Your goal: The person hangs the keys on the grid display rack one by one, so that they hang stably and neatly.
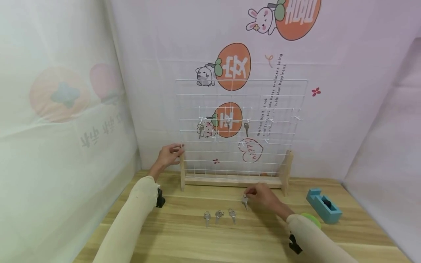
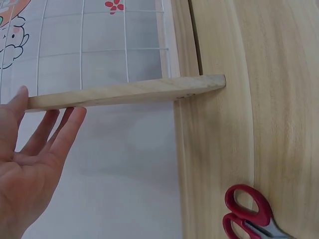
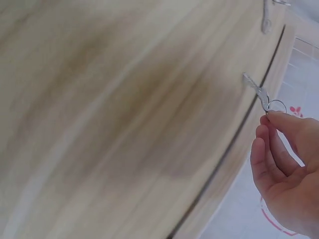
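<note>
Three keys (image 1: pixel 219 215) lie on the wooden table (image 1: pixel 184 237); right fingers (image 1: pixel 251 191) pinch a fourth; left fingers (image 2: pixel 60 132) spread.

My left hand (image 1: pixel 169 155) is raised, fingers straight and relaxed. My right hand (image 1: pixel 261 194) sits low, fingertips (image 3: pixel 273 119) curled into a pinch grip.

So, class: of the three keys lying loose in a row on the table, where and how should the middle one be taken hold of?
Probably pinch the middle key at its ring end, coming from above. It lies flat on the wooden table, apart from its neighbours, so the ring looks the easiest part to pinch.
</note>
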Demonstrator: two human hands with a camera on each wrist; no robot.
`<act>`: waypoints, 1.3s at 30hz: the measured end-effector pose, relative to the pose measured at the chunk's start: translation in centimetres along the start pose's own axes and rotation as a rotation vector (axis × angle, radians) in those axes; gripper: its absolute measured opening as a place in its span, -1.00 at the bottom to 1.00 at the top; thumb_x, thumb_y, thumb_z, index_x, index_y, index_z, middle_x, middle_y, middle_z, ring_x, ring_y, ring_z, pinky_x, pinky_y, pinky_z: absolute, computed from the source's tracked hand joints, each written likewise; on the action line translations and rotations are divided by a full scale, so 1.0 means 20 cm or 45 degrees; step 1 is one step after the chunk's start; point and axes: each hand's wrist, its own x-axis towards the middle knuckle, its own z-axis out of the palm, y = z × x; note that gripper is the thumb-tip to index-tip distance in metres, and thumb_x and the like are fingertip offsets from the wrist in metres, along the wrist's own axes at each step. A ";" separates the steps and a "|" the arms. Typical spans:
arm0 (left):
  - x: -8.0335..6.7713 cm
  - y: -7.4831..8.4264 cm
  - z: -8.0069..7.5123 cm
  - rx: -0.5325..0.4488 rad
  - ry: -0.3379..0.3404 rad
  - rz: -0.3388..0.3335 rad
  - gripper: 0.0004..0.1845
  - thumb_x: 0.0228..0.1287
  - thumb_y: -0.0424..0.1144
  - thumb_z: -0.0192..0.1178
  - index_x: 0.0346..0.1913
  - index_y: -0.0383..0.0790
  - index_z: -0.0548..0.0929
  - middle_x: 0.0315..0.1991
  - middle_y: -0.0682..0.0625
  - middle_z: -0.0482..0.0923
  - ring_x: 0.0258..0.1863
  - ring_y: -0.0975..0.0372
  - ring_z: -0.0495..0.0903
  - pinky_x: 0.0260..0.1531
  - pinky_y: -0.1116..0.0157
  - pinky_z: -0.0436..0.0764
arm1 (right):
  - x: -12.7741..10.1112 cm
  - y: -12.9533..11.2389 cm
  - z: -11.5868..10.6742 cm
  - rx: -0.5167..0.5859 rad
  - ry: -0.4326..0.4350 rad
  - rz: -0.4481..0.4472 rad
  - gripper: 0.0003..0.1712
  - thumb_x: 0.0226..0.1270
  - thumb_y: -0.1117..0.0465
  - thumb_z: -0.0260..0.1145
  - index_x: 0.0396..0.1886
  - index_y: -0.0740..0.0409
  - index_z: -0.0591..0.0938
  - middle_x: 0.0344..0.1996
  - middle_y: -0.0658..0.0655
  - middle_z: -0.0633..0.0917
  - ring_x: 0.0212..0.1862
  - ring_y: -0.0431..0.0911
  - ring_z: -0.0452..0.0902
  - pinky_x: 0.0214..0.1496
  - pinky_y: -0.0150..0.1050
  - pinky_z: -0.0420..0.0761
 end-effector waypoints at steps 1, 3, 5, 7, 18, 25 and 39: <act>0.00 0.00 0.00 -0.006 0.006 -0.007 -0.52 0.58 -0.17 0.20 0.41 -0.31 0.51 0.34 -0.39 0.50 0.21 -0.17 0.62 0.02 -0.06 0.73 | 0.00 0.00 -0.01 -0.012 0.014 -0.032 -0.92 0.32 0.46 0.45 -0.29 0.24 0.80 -0.37 0.07 0.81 -0.33 -0.18 0.71 -0.30 -0.37 0.72; 0.00 0.01 0.00 -0.017 0.012 -0.021 -0.53 0.58 -0.18 0.20 0.41 -0.32 0.51 0.34 -0.40 0.50 0.21 -0.18 0.62 0.01 -0.05 0.74 | 0.01 0.00 -0.03 -0.027 0.042 -0.067 -0.91 0.28 0.47 0.47 -0.31 0.24 0.80 -0.40 0.07 0.81 -0.36 -0.19 0.70 -0.34 -0.40 0.71; -0.01 0.02 0.00 -0.040 0.022 -0.036 -0.54 0.57 -0.20 0.21 0.39 -0.33 0.52 0.33 -0.41 0.50 0.21 -0.19 0.62 0.02 -0.07 0.73 | 0.01 -0.01 -0.06 -0.053 0.082 -0.116 -0.91 0.24 0.48 0.49 -0.34 0.24 0.80 -0.43 0.07 0.80 -0.40 -0.20 0.71 -0.38 -0.40 0.70; -0.01 0.02 0.00 -0.048 0.021 -0.040 -0.54 0.58 -0.22 0.20 0.40 -0.35 0.51 0.33 -0.43 0.50 0.21 -0.21 0.61 0.04 -0.09 0.71 | 0.02 -0.02 -0.10 -0.081 0.120 -0.155 -0.90 0.21 0.48 0.51 -0.36 0.23 0.80 -0.45 0.08 0.81 -0.41 -0.19 0.71 -0.39 -0.39 0.70; -0.05 0.02 -0.04 -0.062 -0.007 -0.067 -0.49 0.60 -0.20 0.17 0.46 -0.34 0.45 0.37 -0.42 0.46 0.24 -0.21 0.57 0.11 -0.16 0.66 | 0.06 -0.15 -0.37 -0.037 0.162 -0.106 -0.93 0.27 0.41 0.51 -0.27 0.24 0.81 -0.39 0.07 0.83 -0.34 -0.13 0.76 -0.32 -0.33 0.74; -0.05 0.04 -0.05 -0.072 -0.004 -0.093 -0.49 0.60 -0.18 0.17 0.47 -0.32 0.44 0.41 -0.42 0.41 0.26 -0.22 0.56 0.15 -0.19 0.63 | 0.08 -0.28 -0.59 0.014 0.144 0.015 -0.89 0.35 0.36 0.47 -0.16 0.25 0.79 -0.32 0.16 0.84 -0.27 0.03 0.79 -0.32 -0.26 0.76; -0.05 0.06 0.02 -0.067 -0.020 -0.083 -0.47 0.59 -0.13 0.18 0.45 -0.36 0.45 0.36 -0.41 0.47 0.24 -0.20 0.58 0.11 -0.12 0.68 | 0.14 -0.39 -1.00 -0.076 0.403 0.049 -0.87 0.33 0.29 0.52 -0.17 0.21 0.78 -0.25 0.26 0.83 -0.20 0.15 0.82 -0.21 -0.01 0.82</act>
